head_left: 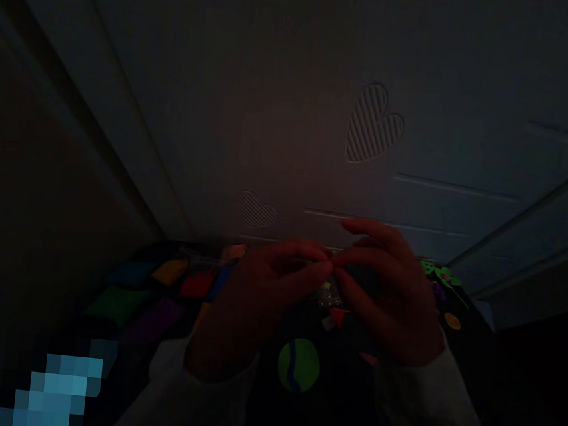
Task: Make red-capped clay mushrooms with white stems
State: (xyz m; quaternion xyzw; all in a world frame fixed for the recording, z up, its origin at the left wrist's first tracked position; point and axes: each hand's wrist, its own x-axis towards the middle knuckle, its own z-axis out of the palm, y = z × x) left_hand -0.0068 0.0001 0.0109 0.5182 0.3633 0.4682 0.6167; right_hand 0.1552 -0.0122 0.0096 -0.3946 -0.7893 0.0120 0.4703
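Observation:
My left hand (pixel 260 298) and my right hand (pixel 391 294) meet at the fingertips above the dark table. Each has its thumb and forefinger pinched together. Whatever lies between the fingertips is too small and dim to make out. Just beneath them is a small clear plastic packet (pixel 330 296). Nearer to me lie a red triangular piece (pixel 337 316) and a green disc (pixel 309 367) crossed by a wavy blue stripe. A pink scrap (pixel 368 359) is below my right hand.
Coloured flat pieces or packets, among them green (pixel 118 304), purple (pixel 157 318) and red (pixel 197 284), lie at the left. Bright green cut-out shapes (pixel 444 276) and an orange disc (pixel 452 321) are at the right. A pale panel with heart reliefs (pixel 375 125) rises behind. The light is very dim.

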